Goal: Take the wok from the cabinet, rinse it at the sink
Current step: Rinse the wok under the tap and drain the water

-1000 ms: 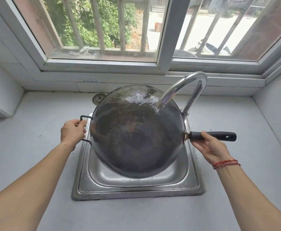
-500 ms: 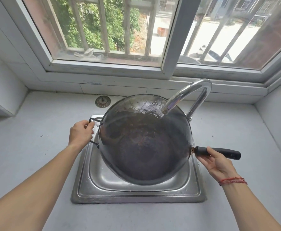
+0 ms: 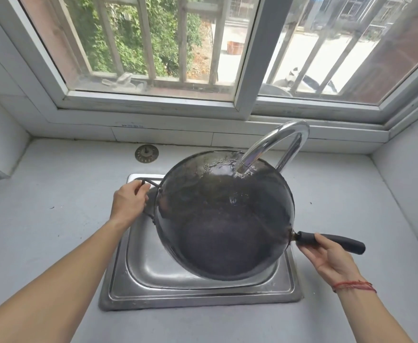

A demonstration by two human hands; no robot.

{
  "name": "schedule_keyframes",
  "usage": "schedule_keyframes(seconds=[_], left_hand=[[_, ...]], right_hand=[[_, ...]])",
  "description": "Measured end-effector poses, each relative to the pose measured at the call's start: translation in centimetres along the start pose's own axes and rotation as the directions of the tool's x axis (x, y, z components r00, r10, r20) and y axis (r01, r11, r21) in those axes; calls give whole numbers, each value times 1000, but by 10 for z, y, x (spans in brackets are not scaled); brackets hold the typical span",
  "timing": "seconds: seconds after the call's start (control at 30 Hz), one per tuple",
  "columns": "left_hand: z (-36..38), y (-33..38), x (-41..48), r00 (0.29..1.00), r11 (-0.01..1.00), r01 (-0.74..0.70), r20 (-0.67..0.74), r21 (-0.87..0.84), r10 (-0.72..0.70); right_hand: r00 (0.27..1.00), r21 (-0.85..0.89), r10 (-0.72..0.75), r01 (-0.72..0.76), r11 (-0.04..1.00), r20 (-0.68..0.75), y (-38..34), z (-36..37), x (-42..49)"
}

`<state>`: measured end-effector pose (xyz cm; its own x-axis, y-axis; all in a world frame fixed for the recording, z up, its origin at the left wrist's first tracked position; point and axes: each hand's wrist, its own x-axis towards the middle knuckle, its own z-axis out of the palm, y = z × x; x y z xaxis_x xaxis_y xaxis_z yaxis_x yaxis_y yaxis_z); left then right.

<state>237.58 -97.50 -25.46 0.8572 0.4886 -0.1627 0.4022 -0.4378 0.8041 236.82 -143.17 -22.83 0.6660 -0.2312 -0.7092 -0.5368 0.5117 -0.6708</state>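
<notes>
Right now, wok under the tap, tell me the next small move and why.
Probably rock the wok so water sweeps its whole inside: the left hand and right hand hold its two handles, it tilts over the sink, and the wet sheen sits only near the faucet.

Nothing here can really be read. The only print I can spot is a short line of faint blue marks (image 3: 131, 125) on the white tile strip (image 3: 163, 137) that runs along the wall beyond the sink (image 3: 198, 302), a little off to the sink's left; the characters are too small and blurred to make out as letters or numbers
</notes>
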Motion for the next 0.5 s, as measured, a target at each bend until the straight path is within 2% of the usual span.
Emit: schedule_keyframes(seconds=[0.4,0.5], left_hand=[[20,12,5,995,996,-89,37,22,88],[23,14,3,995,996,-91,44,1,91]], right_hand=[[1000,99,-9,9,995,3,-3,-25,1],[1000,67,-19,18,998,12,-2,-30,4]])
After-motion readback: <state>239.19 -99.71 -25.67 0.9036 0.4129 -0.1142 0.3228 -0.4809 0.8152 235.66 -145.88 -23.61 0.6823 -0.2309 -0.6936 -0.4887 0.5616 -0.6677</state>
